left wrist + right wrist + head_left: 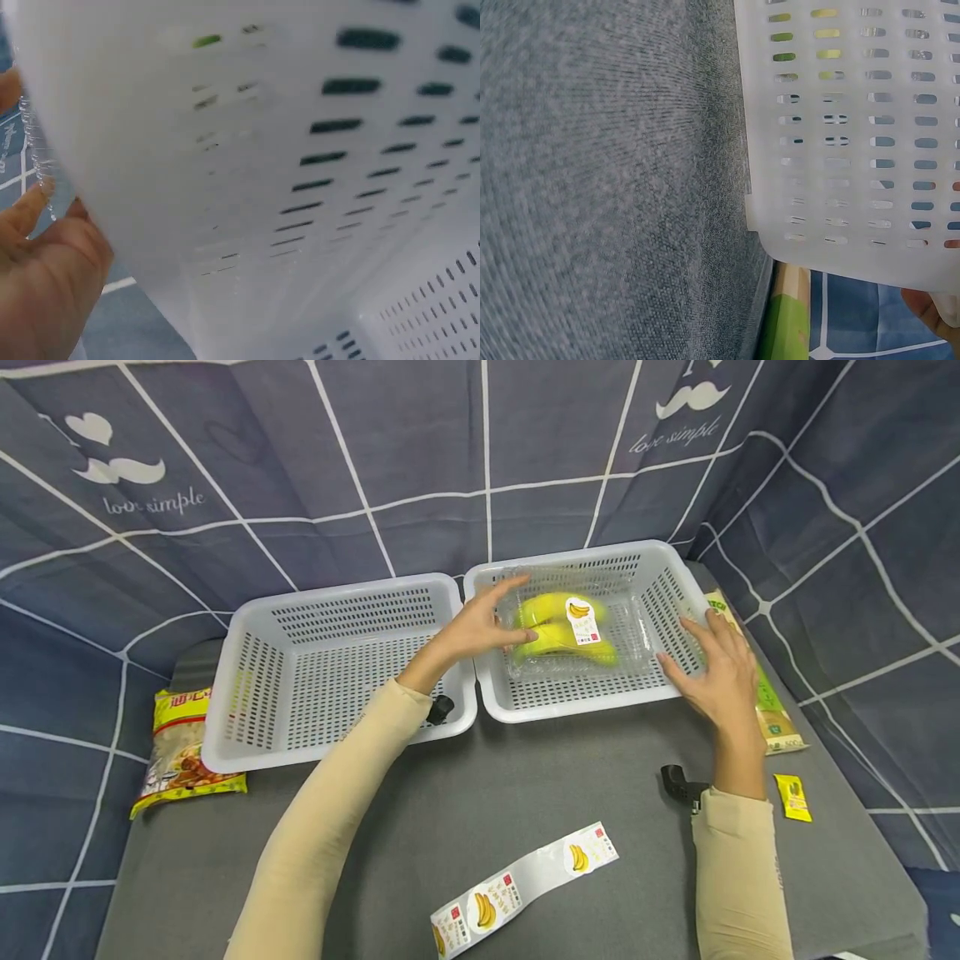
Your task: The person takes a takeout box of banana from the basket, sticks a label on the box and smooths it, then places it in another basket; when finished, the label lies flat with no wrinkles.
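A clear plastic box (636, 647) with yellow-green bananas (551, 607) inside sits in the right white basket (573, 708). A white banana sticker (582, 620) is on its top. My left hand (480, 625) reaches over the basket's left rim, thumb and forefinger spread at the box's left end; in the left wrist view, the fingers are beside the box's clear edge, and firm contact cannot be told. Spread fingers of my right hand (718, 672) lie over the basket's right rim, apart from the box. Part of that hand (926, 311) shows beyond the basket wall in the right wrist view.
Another white basket (341, 753) stands at left, beside a yellow food bag (187, 743). A green bag (772, 710) and small yellow packet (792, 797) lie at right. A strip of banana stickers (525, 887) lies on the grey table (592, 777) in front.
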Demonstrator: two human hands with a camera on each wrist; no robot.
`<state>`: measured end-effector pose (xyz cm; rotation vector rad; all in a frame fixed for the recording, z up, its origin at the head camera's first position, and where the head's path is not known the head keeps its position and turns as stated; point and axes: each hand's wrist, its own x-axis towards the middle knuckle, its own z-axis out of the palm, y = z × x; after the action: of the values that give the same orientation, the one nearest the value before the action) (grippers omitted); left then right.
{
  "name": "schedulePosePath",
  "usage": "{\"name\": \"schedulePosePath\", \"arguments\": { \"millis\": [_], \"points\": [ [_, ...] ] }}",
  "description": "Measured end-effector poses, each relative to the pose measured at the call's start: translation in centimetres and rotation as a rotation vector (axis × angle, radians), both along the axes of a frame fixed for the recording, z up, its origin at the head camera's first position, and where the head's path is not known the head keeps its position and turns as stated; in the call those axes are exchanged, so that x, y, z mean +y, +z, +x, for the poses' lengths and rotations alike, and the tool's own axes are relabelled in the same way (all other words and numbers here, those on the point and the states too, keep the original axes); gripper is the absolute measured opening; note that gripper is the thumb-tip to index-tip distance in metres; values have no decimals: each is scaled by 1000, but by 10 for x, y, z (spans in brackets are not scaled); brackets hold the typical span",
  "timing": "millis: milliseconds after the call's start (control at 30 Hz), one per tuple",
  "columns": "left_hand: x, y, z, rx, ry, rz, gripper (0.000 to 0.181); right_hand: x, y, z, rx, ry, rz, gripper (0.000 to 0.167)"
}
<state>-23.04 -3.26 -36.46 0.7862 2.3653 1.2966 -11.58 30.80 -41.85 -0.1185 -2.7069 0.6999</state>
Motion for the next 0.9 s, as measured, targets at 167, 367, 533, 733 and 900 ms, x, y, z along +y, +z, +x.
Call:
{"name": "schedulePosePath", "arguments": {
  "millis": [167,367,533,733,900],
  "points": [
    [0,-1,-5,195,-33,-201,88,0,0,0,9,4,-6,66],
    [-4,-4,-12,235,-19,-371,87,-1,0,1,5,0,-3,65],
    [-5,-6,-11,182,-68,-499,99,-1,0,2,-21,-4,-19,64],
    [-2,-12,-8,228,-86,-575,105,0,0,2,-23,-4,-24,64],
    [-1,-15,-8,267,-84,-579,100,-1,0,2,-21,-6,-17,64]
  ]
}}
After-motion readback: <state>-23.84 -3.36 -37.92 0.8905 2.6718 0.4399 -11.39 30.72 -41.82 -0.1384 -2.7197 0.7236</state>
